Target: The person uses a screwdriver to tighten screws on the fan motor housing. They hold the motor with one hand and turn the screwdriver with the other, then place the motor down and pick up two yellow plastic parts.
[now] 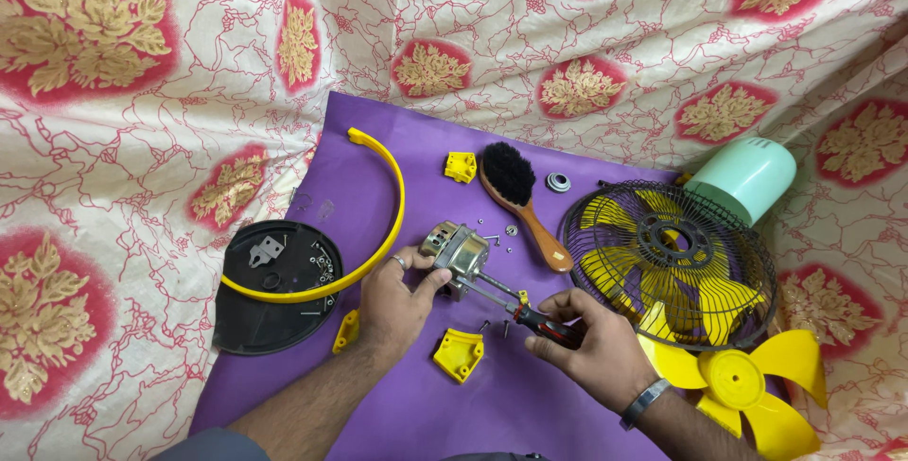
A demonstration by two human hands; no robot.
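Note:
My left hand [395, 300] grips a small silver fan motor [456, 251] above the purple mat [378, 168]. My right hand [591, 336] holds a red-and-black screwdriver [541, 320], and its metal shaft reaches up-left to the motor's housing. A yellow plastic bracket [458, 354] lies on the mat just below the motor, between my two hands. A few small screws lie close to the motor.
A black round base with small parts [274, 286] and a yellow curved ring [374, 225] lie at left. A wooden brush [522, 198], a small yellow part [460, 167] and a bearing [558, 181] lie behind. At right are a black grille [667, 262], yellow blades [747, 385] and a mint housing [742, 177].

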